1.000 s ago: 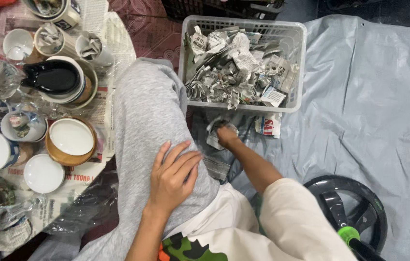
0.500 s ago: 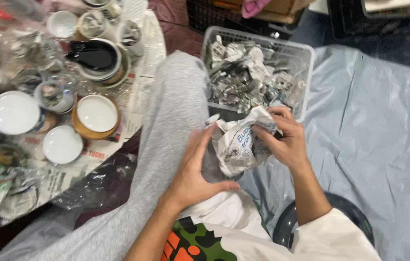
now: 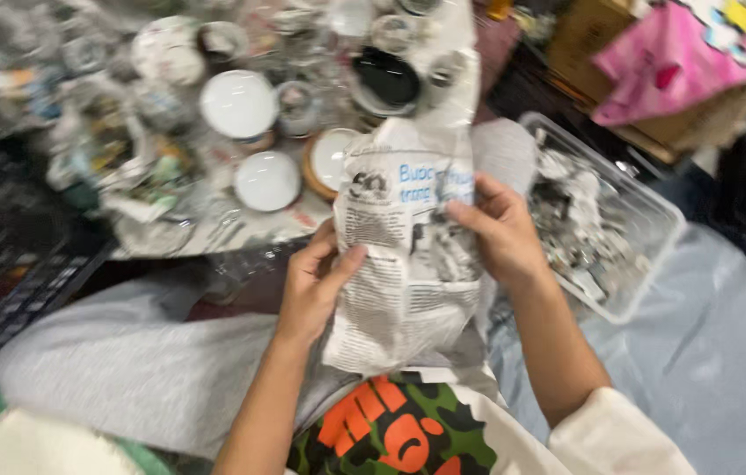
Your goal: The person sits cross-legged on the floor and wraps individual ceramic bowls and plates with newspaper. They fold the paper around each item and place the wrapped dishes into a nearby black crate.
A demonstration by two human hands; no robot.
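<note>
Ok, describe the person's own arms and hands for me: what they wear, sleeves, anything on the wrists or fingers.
Both forearms are bare. The left hand and right hand show no gloves, and no rings, watch or bracelet can be made out, though the picture is somewhat blurred. A loose cream-white sleeve is pushed up to the right elbow. At the lower left, a patch of cream fabric with a green edge may be the other sleeve.

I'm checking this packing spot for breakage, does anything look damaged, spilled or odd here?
Nothing looks broken or spilled. The newspaper sheet held by the left hand and right hand is creased and crumpled. The plastic basket holds crumpled paper wads. The bowls appear whole, though the picture is blurred.
</note>
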